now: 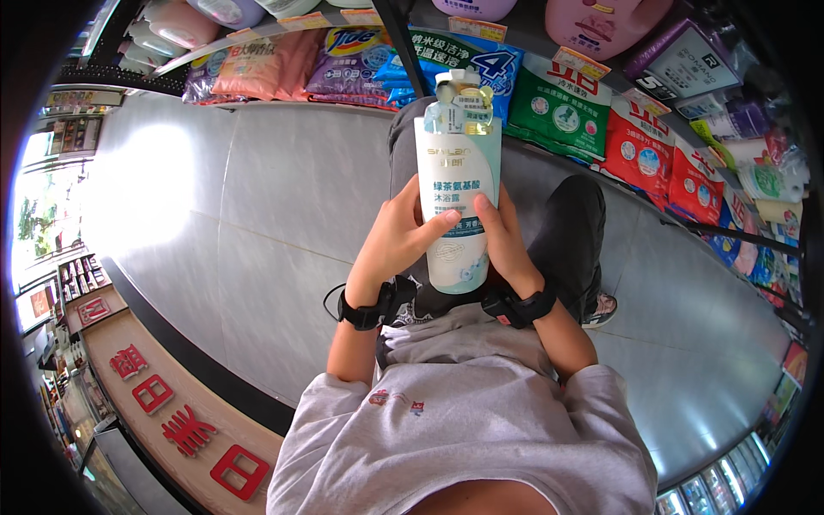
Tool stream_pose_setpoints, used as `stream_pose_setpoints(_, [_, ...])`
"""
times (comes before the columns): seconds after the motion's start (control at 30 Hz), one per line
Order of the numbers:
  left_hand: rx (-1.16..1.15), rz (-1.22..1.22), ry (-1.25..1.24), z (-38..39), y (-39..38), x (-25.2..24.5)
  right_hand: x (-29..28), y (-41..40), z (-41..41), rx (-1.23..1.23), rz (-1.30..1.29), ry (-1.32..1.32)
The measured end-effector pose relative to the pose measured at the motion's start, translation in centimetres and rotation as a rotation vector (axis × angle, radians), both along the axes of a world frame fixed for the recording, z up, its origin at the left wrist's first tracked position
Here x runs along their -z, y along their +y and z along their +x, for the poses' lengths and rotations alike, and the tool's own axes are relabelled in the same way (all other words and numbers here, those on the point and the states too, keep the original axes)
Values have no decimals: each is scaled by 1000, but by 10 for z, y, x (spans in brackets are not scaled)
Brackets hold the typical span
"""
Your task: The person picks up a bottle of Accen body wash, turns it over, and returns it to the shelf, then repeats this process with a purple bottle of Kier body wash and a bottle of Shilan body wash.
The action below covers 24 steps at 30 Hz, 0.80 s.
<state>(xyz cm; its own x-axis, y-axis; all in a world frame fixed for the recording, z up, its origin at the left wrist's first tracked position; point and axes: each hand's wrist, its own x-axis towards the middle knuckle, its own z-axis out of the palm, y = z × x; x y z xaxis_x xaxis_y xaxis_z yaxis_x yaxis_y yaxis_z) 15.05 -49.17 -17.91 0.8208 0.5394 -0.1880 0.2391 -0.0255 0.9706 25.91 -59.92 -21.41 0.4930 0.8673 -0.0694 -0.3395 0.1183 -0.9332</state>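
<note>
A tall white and pale-green bottle of body wash [456, 164] is upright in front of me, with printed writing on its face. My left hand [399, 222] grips its left side, the thumb lying across the front label. On the other side my right hand [505, 235] wraps the edge, its thumb also pressed on the front. A clear collar with a printed tag surrounds the neck under the white pump top [458, 78]. Both sets of fingers are partly hidden behind the bottle. Black straps with small devices circle both wrists.
Shelves ahead hold bags of laundry powder, among them a green bag [559, 106], a red bag [637, 147] and a purple Tide bag [347, 61]. Above stand pink detergent jugs [595, 26]. A wood-faced counter [148, 393] with red characters runs at lower left. Grey floor tiles [277, 174] lie below.
</note>
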Motion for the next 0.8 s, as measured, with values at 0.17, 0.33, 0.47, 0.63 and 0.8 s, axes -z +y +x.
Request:
stream_pose_setpoints(0.17, [-114, 70, 146, 1, -5, -9, 1, -2, 1, -5, -44, 60])
stream_pose_setpoints(0.33, [-158, 85, 75, -4, -6, -1, 0, 3, -2, 30, -5, 9])
stream_pose_setpoints(0.47, [-186, 93, 56, -5, -8, 4, 0, 2, -3, 26, 0, 38])
stream_pose_setpoints(0.63, [-399, -221, 33, -10, 1, -5, 2, 1, -3, 46, -11, -13])
stream_pose_setpoints(0.8, [-720, -381, -363, -12, 18, 27, -1, 3, -7, 46, 31, 15])
